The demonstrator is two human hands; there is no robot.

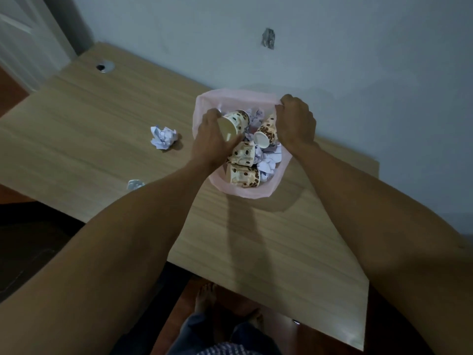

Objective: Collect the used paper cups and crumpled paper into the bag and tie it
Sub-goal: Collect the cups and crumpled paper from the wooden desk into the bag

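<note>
A pink plastic bag (236, 189) stands open on the wooden table, against the wall. Inside lie several coffee-bean-patterned paper cups, such as one (244, 176) near the front, mixed with crumpled white paper (267, 166). My left hand (211, 137) is over the bag's mouth, shut on another patterned paper cup (234, 121) held on its side. My right hand (297, 121) pinches the bag's far right rim and holds it up. A crumpled paper ball (163, 137) lies on the table left of the bag. A smaller crumpled piece (134, 184) peeks out beside my left forearm.
The wooden table (268, 247) has a cable hole (104, 66) at its far left corner. The wall (332, 47) runs right behind the bag. My bare feet (204, 298) show on the floor below the table's front edge.
</note>
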